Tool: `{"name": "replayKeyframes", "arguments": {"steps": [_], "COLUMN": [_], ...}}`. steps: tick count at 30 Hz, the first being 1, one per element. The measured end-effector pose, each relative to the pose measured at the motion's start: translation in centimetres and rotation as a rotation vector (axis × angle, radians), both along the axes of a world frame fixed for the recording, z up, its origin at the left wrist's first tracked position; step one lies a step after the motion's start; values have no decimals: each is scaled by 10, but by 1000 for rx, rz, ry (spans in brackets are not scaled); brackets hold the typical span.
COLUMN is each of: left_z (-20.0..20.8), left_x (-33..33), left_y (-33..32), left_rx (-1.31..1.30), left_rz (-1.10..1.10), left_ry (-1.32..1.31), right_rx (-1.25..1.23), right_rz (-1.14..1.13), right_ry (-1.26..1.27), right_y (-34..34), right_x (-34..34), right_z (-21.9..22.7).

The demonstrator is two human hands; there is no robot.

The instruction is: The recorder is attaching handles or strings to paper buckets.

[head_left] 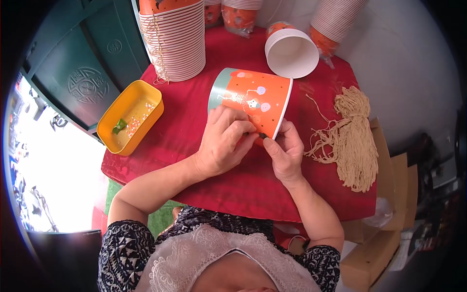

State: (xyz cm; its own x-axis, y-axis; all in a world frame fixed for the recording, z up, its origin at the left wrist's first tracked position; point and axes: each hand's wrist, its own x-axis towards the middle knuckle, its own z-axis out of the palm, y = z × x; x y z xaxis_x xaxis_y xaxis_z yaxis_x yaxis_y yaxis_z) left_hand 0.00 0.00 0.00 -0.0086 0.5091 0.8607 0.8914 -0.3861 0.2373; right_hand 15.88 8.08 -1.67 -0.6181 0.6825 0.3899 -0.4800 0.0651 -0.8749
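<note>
An orange paper bucket (248,100) with a pale green base band and printed figures lies tilted in front of me, its white rim toward the right. My left hand (226,138) is closed in a pinch against the bucket's near side, close to the rim. What its fingertips hold is too small to make out. My right hand (287,153) grips the bucket at its rim, the thumb outside and the fingers behind the edge. A small dark spot or piece (262,136) shows between the two hands' fingertips. The bucket's inside is hidden.
Left stands a yellow tub (156,113) with small beads and a green piece. A tall stack of buckets (180,46), strings hanging along it, is behind. Another bucket (292,54) lies mouth forward. A beige string bundle (357,146) lies right on the red tablecloth (233,194), near cardboard boxes (372,258).
</note>
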Motion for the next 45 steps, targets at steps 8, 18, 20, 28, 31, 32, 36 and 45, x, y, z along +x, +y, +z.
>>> {"name": "replayKeyframes", "arguments": {"steps": [8,18,20,28,31,32,36,45], "left_z": [-4,-14,-16,-13,-13,-13,-14,-17], "left_x": [3,4,4,2,2,2,2,2], "left_y": [0,1,1,0,0,0,1,4], "left_rx": [-120,-168,-183,-225,-244,-250,-240,-168], "left_rz": [-135,-190,-202,-182,-184,-189,-186,-178], "left_ry": [-241,-350,-390,-378,-391,-400,-385,-285], "right_rx": [-5,86,68,244,341,375,446,523], "right_rz": [21,-26,-14,-123,-187,-207,-254,-286], "right_ry": [3,-79,-74,-137,-176,-193,-217,-222], "right_y": [0,3,1,1,2,2,2,2], "right_x": [-2,-3,-4,-7,-7,-7,-8,-10], "right_z": [-2,-5,-5,-15,-18,-18,-18,-20]}}
